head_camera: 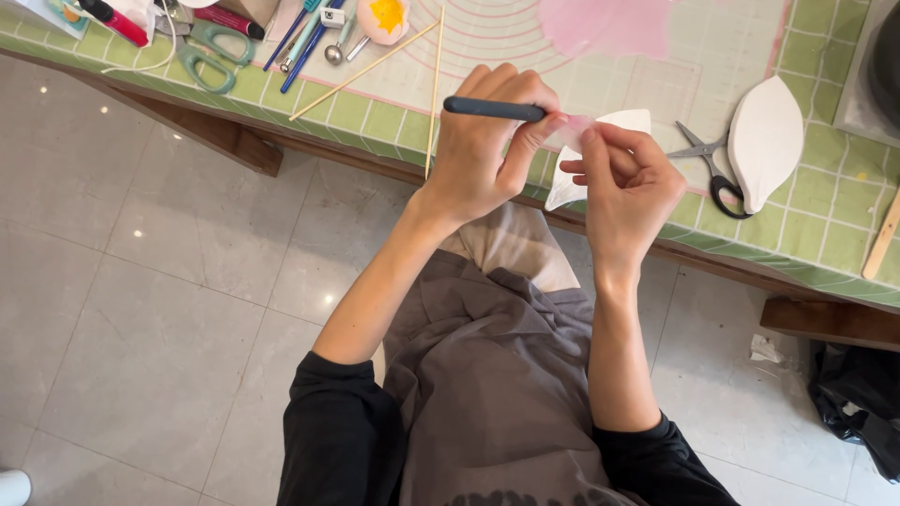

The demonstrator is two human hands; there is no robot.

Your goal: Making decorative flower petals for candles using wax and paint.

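My left hand [483, 141] grips a dark slim tool [492, 109] held level, its tip against a small pale pink piece [574, 129]. My right hand [626, 178] pinches that pink piece from the other side. Both hands hover over the near edge of a table with a green checked cover [375, 117]. A white leaf-shaped card [619, 122] lies partly hidden under my hands.
On the table lie a white petal-shaped form [764, 141], black-handled scissors [717, 178], two thin wooden sticks [433, 89], green-handled scissors [211, 52], pens and small tools [305, 37], and a flat pink sheet [609, 23]. Below: grey tiled floor, a black bag [858, 398].
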